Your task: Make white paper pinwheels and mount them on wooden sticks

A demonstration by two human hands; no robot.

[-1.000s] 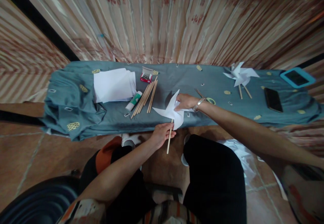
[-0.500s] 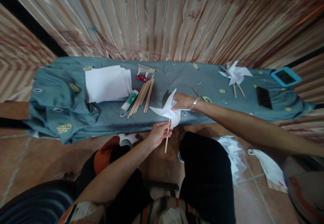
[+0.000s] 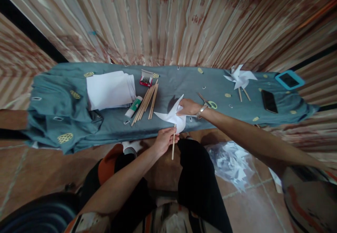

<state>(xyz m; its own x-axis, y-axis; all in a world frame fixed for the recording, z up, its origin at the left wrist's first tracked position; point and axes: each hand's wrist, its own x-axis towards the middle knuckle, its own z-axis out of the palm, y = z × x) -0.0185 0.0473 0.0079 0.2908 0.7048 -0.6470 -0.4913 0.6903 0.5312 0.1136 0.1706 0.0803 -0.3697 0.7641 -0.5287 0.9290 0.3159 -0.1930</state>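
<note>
A white paper pinwheel [image 3: 172, 117] on a thin wooden stick [image 3: 173, 148] is held over the near edge of the cloth-covered table. My left hand [image 3: 165, 140] is closed round the stick just below the paper blades. My right hand [image 3: 188, 107], with a silver bracelet at its wrist, is closed on the middle of the pinwheel from above. Its fingertips are partly hidden by the paper. Left of the pinwheel lie several loose wooden sticks [image 3: 146, 102], a green and white glue stick [image 3: 133, 106] and a small red box [image 3: 146, 78] of metal pins or tacks.
A stack of white paper [image 3: 110, 90] lies at the left. Scissors [image 3: 209, 102] rest beyond my right wrist. Finished-looking pinwheels [image 3: 240, 77], a black phone [image 3: 269, 101] and a blue-framed device [image 3: 290, 80] are at the right. A clear bag of white paper pieces [image 3: 231, 162] sits on the floor.
Both hands keep their hold on the pinwheel, with hardly any movement. The camera view has shifted slightly, and my right leg has moved left, showing more of the bag on the floor.
</note>
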